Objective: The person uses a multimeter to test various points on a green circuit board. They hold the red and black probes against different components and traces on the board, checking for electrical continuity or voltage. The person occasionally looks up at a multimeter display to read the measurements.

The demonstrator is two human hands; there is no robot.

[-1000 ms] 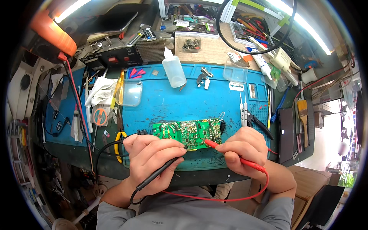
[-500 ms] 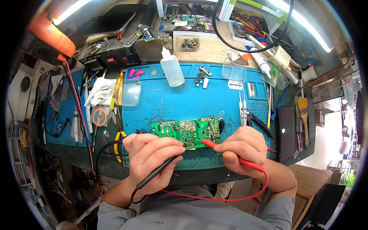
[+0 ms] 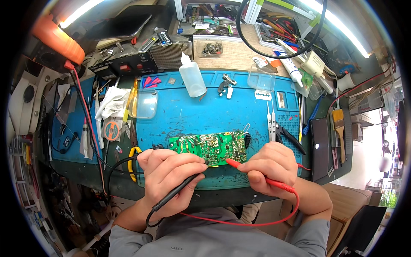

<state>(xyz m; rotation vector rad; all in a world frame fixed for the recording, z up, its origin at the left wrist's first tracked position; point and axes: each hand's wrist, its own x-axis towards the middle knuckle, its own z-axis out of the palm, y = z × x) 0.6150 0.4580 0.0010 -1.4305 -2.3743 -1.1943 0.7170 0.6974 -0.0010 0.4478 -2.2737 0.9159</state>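
A green circuit board [image 3: 209, 147] lies on the blue work mat [image 3: 205, 115], its solder side facing up. My left hand [image 3: 169, 177] is closed around a black multimeter probe [image 3: 175, 192], whose tip reaches the board's near edge, left of the red one. In my right hand [image 3: 274, 167], also closed, is a red multimeter probe [image 3: 280, 184] with its tip at the board's near edge, right of the middle. Whether either tip actually touches metal is too small to tell. A red lead loops from the red probe across my lap.
Beyond the board stand a translucent squeeze bottle [image 3: 192, 79] and a small clamp [image 3: 227, 83]. Tweezers [image 3: 271, 122] and black pliers [image 3: 291, 139] lie right. Yellow-handled pliers [image 3: 135, 162] are by my left hand. An orange multimeter [image 3: 60, 40] sits far left, its leads hanging down.
The red probe's tip has shifted slightly down toward the board's near edge. The left hand, black probe and board look unmoved.
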